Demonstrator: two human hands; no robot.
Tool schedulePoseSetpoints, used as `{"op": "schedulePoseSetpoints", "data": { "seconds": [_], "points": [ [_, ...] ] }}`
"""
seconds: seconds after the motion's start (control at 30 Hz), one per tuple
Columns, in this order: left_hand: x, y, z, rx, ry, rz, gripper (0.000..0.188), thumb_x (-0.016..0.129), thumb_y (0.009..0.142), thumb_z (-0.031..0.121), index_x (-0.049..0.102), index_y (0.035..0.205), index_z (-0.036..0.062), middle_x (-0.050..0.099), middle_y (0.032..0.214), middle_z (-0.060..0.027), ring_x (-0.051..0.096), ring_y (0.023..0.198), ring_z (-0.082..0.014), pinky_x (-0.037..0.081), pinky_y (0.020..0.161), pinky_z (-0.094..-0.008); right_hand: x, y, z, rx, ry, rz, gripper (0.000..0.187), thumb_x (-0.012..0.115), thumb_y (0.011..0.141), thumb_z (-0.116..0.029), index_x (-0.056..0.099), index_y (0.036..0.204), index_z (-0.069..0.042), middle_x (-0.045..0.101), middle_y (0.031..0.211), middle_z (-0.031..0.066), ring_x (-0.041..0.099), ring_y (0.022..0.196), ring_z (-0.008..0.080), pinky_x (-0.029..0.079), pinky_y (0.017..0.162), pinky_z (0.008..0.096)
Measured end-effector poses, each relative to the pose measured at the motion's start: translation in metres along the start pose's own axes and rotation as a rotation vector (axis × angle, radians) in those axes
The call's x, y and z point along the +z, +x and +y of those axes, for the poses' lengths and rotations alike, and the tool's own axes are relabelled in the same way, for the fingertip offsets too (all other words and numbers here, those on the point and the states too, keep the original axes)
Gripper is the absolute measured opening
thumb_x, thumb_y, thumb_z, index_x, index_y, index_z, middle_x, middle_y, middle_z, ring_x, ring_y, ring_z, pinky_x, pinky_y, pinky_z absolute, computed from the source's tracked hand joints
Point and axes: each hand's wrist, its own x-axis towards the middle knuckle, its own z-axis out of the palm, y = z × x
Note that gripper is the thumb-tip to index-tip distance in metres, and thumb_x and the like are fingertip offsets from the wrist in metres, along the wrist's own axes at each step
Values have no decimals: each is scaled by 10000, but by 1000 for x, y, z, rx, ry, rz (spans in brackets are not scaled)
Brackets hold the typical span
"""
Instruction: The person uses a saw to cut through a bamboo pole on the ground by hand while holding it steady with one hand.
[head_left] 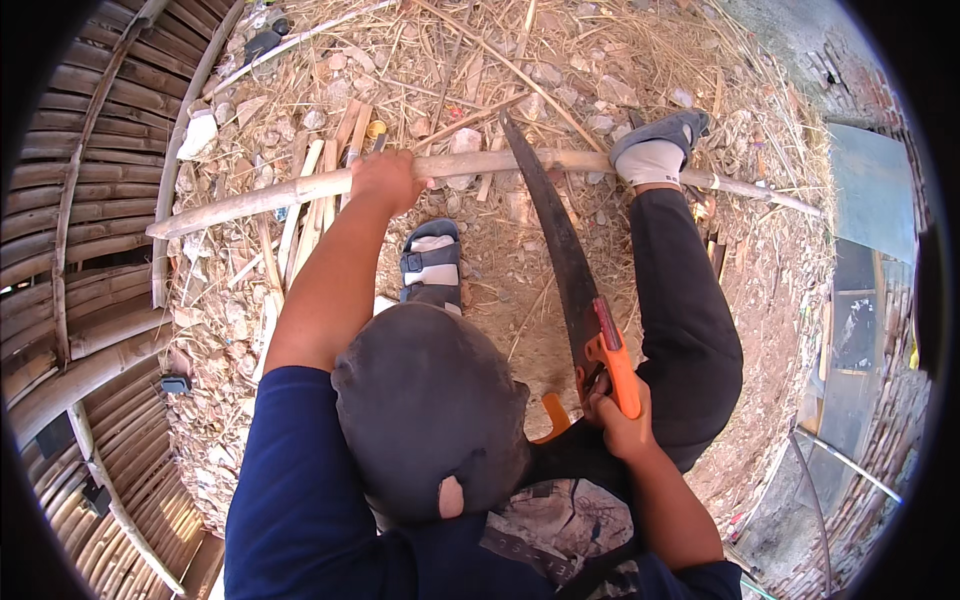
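- bamboo pole lies nearly level across the upper middle of the view, running from the far left above the straw-strewn ground to the far right, its thicker end at the left
- at the far left edge, a curved wall of stacked bamboo canes bends around the rim; a small pale stone sits just beside it, near the pole's left end
- short split sticks lie under and behind the pole, left of the middle, crossing it at a slant
- left hand is wrapped over the pole from above, fingers closed tight around it; the bare forearm reaches up from the blue sleeve
- below that hand, 1 foot in a grey sandal stands flat on the dirt, near the pole but apart from it
- a dark cap fills the lower middle, hiding part of the torso
- hand saw with a long dark curved blade slants up from the lower right; its tip crosses the pole just right of the middle and appears to rest on it
- right hand is clenched around the saw's orange handle, fingers curled shut on it
- further right, the other foot in a grey sandal presses down on top of the pole, the dark trouser leg bent above it
- at the far right rim, brick rubble and flat panels lie well apart from the pole
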Motion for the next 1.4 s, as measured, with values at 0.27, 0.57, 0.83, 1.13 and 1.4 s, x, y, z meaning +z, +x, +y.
{"op": "schedulePoseSetpoints", "data": {
  "seconds": [0.27,0.57,0.83,1.13,1.4],
  "points": [
    [-2,-2,-1,31,-16,21,620,587,999,598,594,1364,97,630,1383,-135,561,1344,-305,375,1139,-568,21,-2,27,-123,-379,-92,110,670,830,-43,618,927,-32,661,810,49,662,752,144,538,731,319],
    [-5,-7,-4,26,-27,21,616,590,990,606,612,1346,103,640,1377,-110,558,1349,-304,374,1140,-569,6,-7,25,-84,-107,-30,84,649,845,9,590,900,-16,611,860,37,586,779,121,499,756,285],
    [-3,-3,-7,23,-31,8,622,573,998,613,609,1348,100,642,1377,-106,559,1348,-298,378,1138,-552,18,-3,15,-72,-185,-131,105,638,885,26,588,970,-10,619,873,44,613,751,118,513,734,280],
    [-2,-1,-7,24,4,-1,630,558,1007,613,591,1377,104,639,1381,-109,553,1358,-298,376,1145,-551,22,-6,-5,-6,-89,-72,121,610,855,-7,558,964,-9,578,805,52,548,575,105,471,583,258],
    [-1,-6,-1,19,-23,0,598,602,1001,561,588,1395,110,633,1389,-101,547,1351,-289,360,1137,-533,1,-12,-34,-37,35,-22,62,565,834,-4,533,887,-2,528,683,39,510,523,106,467,562,282]
  ]
}}
